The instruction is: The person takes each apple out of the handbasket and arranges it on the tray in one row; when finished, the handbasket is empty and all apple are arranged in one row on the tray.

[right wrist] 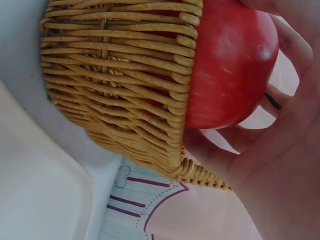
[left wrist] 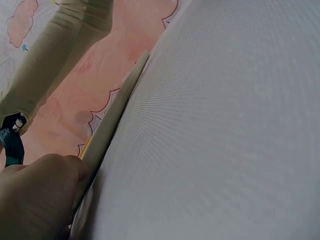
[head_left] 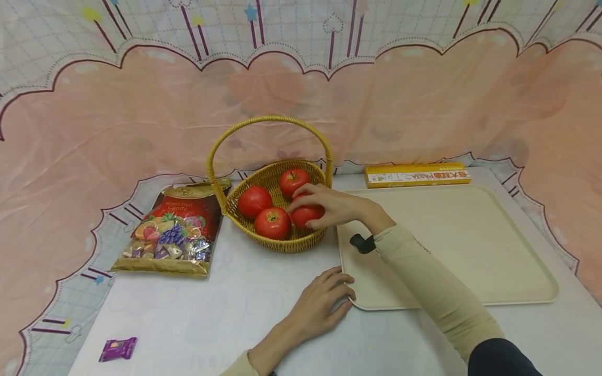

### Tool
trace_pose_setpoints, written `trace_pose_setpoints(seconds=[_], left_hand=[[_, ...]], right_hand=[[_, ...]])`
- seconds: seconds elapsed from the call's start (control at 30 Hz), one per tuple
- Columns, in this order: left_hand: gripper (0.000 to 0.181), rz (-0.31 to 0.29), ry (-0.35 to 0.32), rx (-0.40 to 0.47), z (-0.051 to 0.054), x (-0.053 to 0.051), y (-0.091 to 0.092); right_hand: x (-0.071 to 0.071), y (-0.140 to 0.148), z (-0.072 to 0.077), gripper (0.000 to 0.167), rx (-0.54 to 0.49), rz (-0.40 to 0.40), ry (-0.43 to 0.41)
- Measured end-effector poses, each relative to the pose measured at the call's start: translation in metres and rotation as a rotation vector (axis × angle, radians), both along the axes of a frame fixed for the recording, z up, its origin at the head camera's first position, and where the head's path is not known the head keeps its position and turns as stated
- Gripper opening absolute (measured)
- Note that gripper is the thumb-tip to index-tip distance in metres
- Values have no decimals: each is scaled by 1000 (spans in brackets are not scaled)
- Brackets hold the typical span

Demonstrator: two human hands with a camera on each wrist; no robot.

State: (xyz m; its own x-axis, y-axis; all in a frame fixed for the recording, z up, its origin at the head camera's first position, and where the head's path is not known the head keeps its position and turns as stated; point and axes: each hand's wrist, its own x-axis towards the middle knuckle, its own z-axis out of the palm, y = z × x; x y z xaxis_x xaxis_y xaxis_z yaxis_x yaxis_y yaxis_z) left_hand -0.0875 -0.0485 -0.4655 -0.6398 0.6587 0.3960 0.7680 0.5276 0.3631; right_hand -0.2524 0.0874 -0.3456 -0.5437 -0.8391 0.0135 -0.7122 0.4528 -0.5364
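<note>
In the head view, my right hand (head_left: 329,206) reaches into a yellow wicker basket (head_left: 293,246) from the right. Its thumb and fingers curl round a red apple (head_left: 308,214) at the basket's right side. Close up in the right wrist view, the apple (right wrist: 230,65) sits at the woven rim, cupped by the hand. More red apples (head_left: 273,223) lie beside it in the basket. My left hand (head_left: 320,300) rests on the table, its loosely bent fingers touching the near left corner of a cream tray (head_left: 451,245). The left wrist view shows its thumb side against the tray's edge (left wrist: 107,130).
Left of the basket lies a bag of mixed fruit candy (head_left: 174,230). A small purple wrapped candy (head_left: 118,349) is at the table's near left. Behind the tray stands a yellow pasta box (head_left: 417,175). The basket's tall handle (head_left: 270,119) arches above the apples.
</note>
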Motion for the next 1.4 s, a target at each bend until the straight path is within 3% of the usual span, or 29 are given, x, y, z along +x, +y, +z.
trace_pose_setpoints(seconds=[0.7, 1.4], left_hand=[[15, -1, 24, 6, -4, -2, -1], [11, 2, 2, 37, -3, 0, -1]], right_hand=[[3, 16, 7, 43, -105, -70, -5], [20, 34, -7, 44, -326, -173, -6]])
